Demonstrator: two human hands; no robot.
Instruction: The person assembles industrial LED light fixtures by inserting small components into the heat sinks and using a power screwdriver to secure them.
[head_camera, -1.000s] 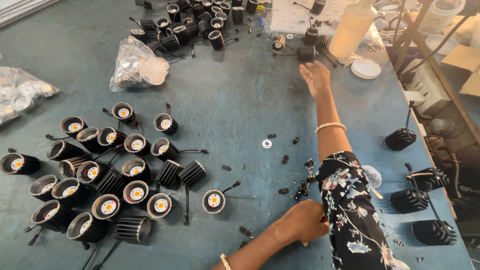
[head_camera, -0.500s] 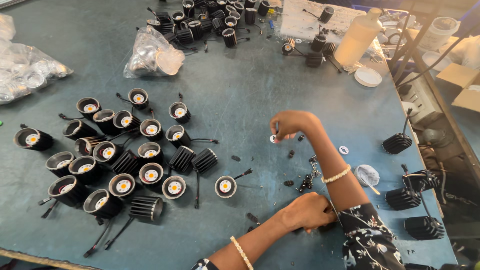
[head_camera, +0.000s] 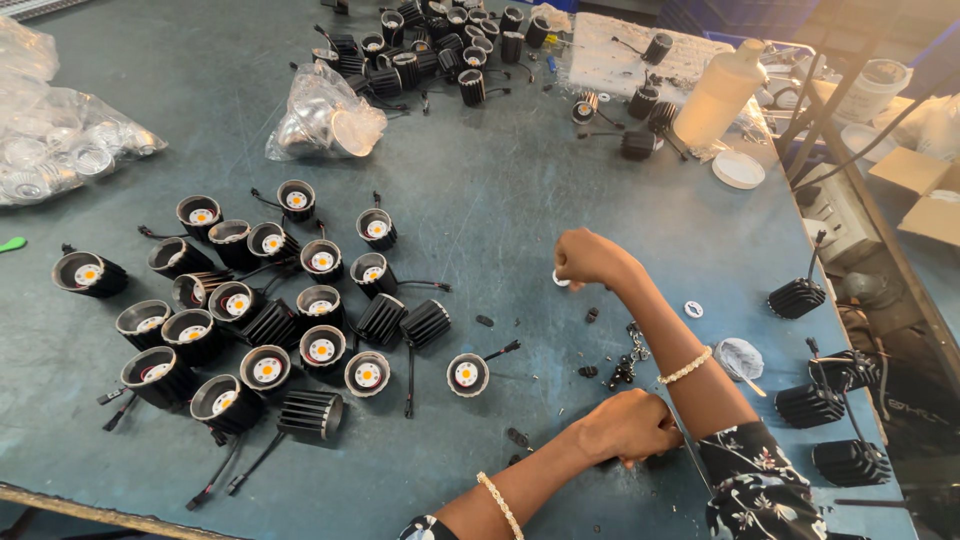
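Note:
My right hand (head_camera: 590, 260) is curled over the middle of the blue-grey table (head_camera: 500, 190), its fingertips pinching a small white ring (head_camera: 561, 282) at the surface. My left hand (head_camera: 628, 428) rests closed on the table nearer to me, just below a cluster of small black parts (head_camera: 620, 372); nothing shows between its fingers. A single black round lamp housing with an orange centre (head_camera: 467, 374) lies left of both hands. A larger group of the same housings (head_camera: 270, 310) sits further left.
Another pile of black housings (head_camera: 430, 50) lies at the far edge, beside a clear bag of silver reflectors (head_camera: 320, 125). A white bottle (head_camera: 720, 95) and white lid (head_camera: 738, 170) stand far right. Finned black heat sinks (head_camera: 830, 400) line the right edge. More bagged reflectors (head_camera: 50, 150) lie far left.
My right hand has drawn back from a far reach to the middle of the table and closed on the small white ring. My left hand stays in place.

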